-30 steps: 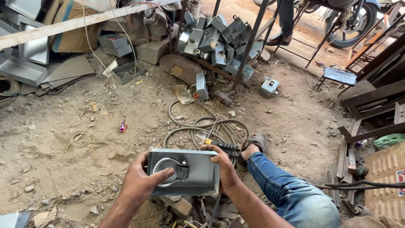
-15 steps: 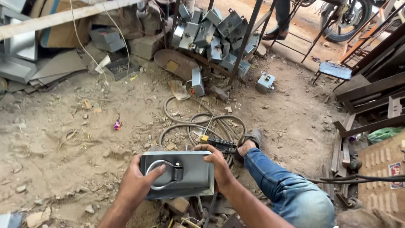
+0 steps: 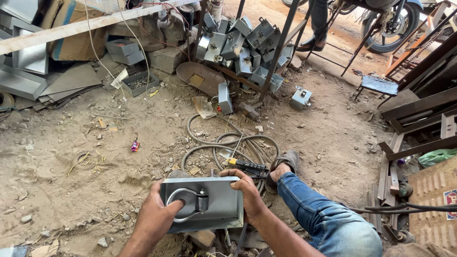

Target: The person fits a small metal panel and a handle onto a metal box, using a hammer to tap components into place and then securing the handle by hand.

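Both my hands on grey metal box (image 3: pixel 202 203), held low over dirt ground (image 3: pixel 71 185), just above brick (image 3: pixel 202 238).

Left hand (image 3: pixel 154 220): fingers curled shut over box's left edge, thumb by curved steel handle (image 3: pixel 183 209).

Right hand (image 3: pixel 248 195): fingers wrapped over top right corner, closed firm.

My judgement: keep box face level, grip at edges only, clear of sharp sheet rims; steady it against brick.

Coiled hose (image 3: pixel 223 147) and yellow-tipped tool (image 3: pixel 245 165) just beyond box, near my sandalled foot (image 3: pixel 282 166).
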